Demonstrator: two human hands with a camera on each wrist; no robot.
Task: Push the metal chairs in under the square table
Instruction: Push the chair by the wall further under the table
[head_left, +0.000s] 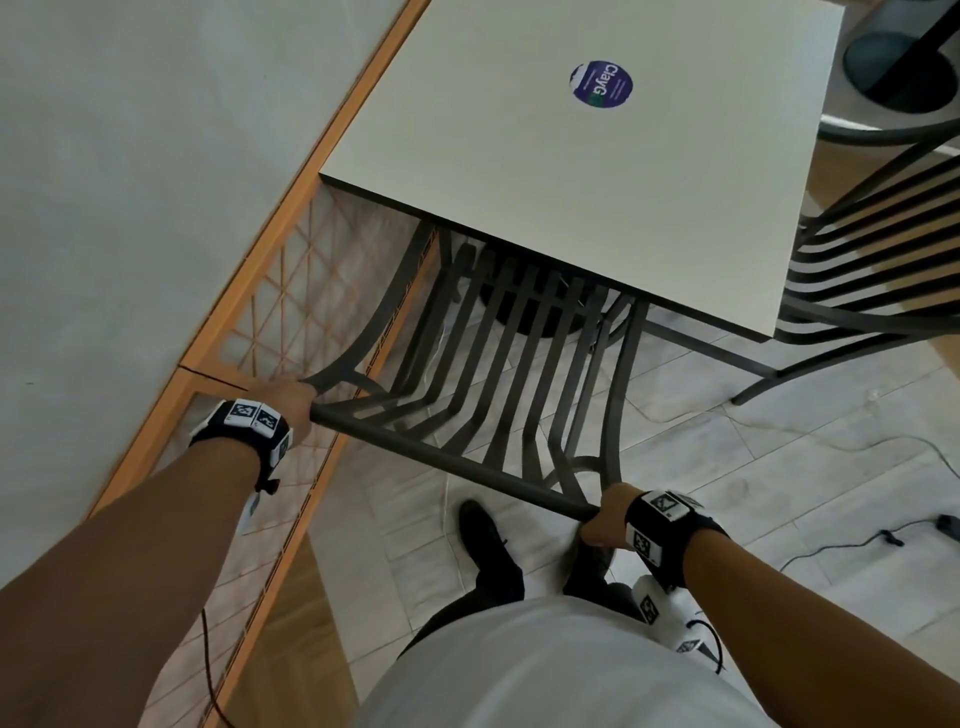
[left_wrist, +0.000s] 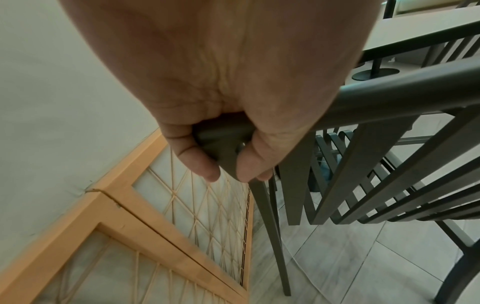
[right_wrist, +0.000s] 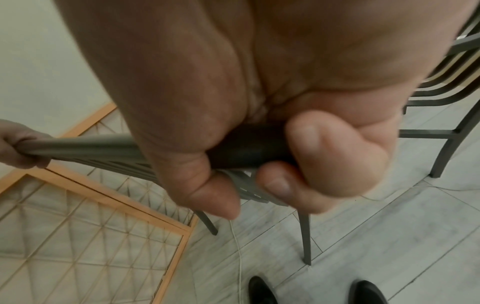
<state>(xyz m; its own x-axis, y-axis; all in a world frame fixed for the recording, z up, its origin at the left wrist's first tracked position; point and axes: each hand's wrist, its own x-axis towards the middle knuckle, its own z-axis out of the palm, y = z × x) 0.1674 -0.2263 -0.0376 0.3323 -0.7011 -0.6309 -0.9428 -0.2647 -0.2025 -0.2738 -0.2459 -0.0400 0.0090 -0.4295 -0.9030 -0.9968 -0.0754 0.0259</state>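
A dark metal slatted chair (head_left: 498, 374) stands before me, its seat partly under the white square table (head_left: 597, 171). My left hand (head_left: 291, 402) grips the left end of the chair's top rail (left_wrist: 389, 94); in the left wrist view the fingers (left_wrist: 205, 164) curl round the rail's corner. My right hand (head_left: 605, 514) grips the right end of the same rail (right_wrist: 103, 146), thumb and fingers wrapped round it. A second metal chair (head_left: 872, 249) stands at the table's right side, partly under it.
A wood-framed lattice screen (head_left: 270, 322) runs along the grey wall on the left, close to the chair's left leg. Thin cables (head_left: 883, 540) lie on the tiled floor. My shoes (head_left: 480, 530) stand just behind the chair. Another table base (head_left: 898, 67) is at top right.
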